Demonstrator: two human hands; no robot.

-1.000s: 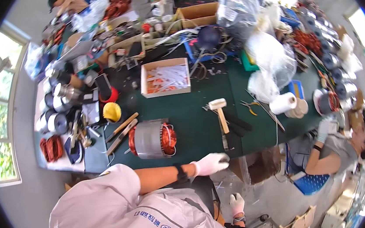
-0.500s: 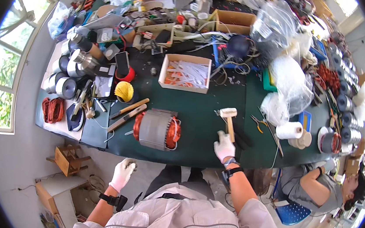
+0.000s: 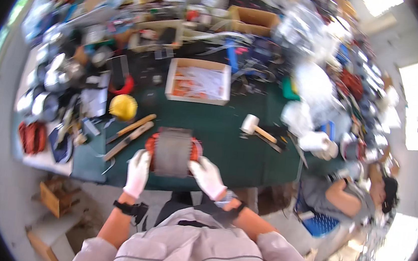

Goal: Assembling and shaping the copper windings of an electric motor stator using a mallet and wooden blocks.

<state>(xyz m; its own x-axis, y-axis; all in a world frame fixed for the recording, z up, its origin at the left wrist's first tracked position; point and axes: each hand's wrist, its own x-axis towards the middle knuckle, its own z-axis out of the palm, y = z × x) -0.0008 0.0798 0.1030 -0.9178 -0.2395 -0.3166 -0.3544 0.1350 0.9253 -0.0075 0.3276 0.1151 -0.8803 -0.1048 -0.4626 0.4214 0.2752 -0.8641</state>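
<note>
Both gloved hands clasp the grey motor stator, the left hand pressed on its left end and the right hand on its right end, copper windings showing at each side. It sits on the green table. Beyond the stator lies a shallow cardboard box; to its right, a white mallet; to its left, a yellow tape roll

At frame centre, a grey cylindrical motor stator with orange windings is gripped on a green table by the gloved left hand and right hand. A white mallet is seen right of centre, a yellow roll left, a shallow cardboard box above.
</note>
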